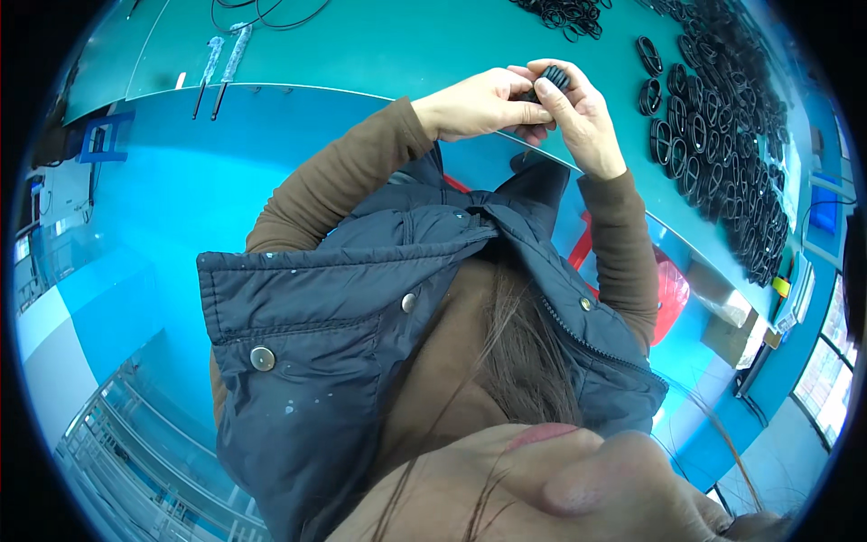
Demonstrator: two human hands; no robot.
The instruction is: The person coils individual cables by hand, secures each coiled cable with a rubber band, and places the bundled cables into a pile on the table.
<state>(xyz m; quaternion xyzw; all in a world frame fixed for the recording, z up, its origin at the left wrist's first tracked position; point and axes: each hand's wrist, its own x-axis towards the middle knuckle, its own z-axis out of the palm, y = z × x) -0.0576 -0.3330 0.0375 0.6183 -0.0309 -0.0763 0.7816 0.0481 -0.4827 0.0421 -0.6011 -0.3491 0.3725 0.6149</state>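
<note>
Both of my hands are raised together over the front edge of the green table. Between them is a small black coiled cable bundle (pixel 553 79), its strands lying side by side in ridges. My left hand (pixel 488 104) reaches in from the left, thumb and fingers closed on the bundle's near side. My right hand (pixel 585 113) wraps it from the right, with the thumb pressed on its front and the fingers curled over the top. Part of the bundle is hidden by the fingers.
Many tied black cable coils (pixel 695 135) cover the right of the green table (pixel 388 45). Small black loops (pixel 569 14) lie in a heap at the far side. Two wrapped rods (pixel 226 68) overhang the edge at left. A red stool (pixel 668 294) and cardboard box (pixel 722 339) stand at right.
</note>
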